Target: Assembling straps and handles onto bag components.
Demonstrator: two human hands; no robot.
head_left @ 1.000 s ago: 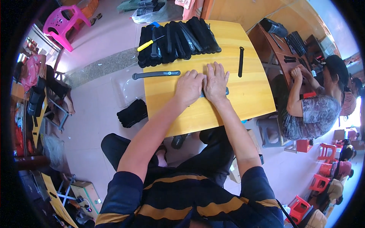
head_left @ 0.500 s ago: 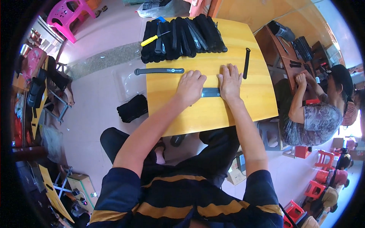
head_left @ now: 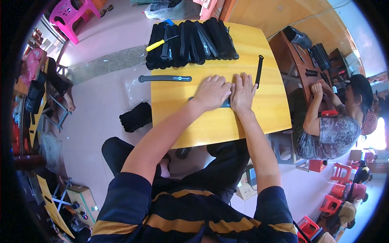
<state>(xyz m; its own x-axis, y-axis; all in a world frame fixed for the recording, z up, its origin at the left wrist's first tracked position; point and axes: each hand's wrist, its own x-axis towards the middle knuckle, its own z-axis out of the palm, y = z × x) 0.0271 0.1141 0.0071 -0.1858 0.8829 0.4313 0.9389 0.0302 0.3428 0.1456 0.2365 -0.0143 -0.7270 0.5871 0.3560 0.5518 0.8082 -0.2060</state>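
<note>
A dark strap (head_left: 226, 104) lies on the yellow wooden table, mostly covered by my two hands. My left hand (head_left: 212, 94) rests palm down across it, fingers slightly bent, and the strap's left end peeks out beside it. My right hand (head_left: 242, 94) lies flat over the strap's right part with its fingers stretched out. The two hands nearly touch. To the left, a grey-black strap (head_left: 165, 78) with a loop end and a pale print lies across the table's left edge. Another narrow black strap (head_left: 259, 72) stands lengthwise just right of my right hand.
Bundled black straps (head_left: 188, 46) line the table's far side, with a yellow-handled pointed tool (head_left: 156, 45) on top. More black bundles (head_left: 135, 116) lie low at the left. A co-worker (head_left: 334, 125) sits at a brown table (head_left: 298, 69) on the right. A pink chair (head_left: 73, 18) stands far left.
My left hand has slid right along the strap toward my right hand, closing the gap between them. The strap's middle, bare before, is now largely covered. The whole view has shifted slightly.
</note>
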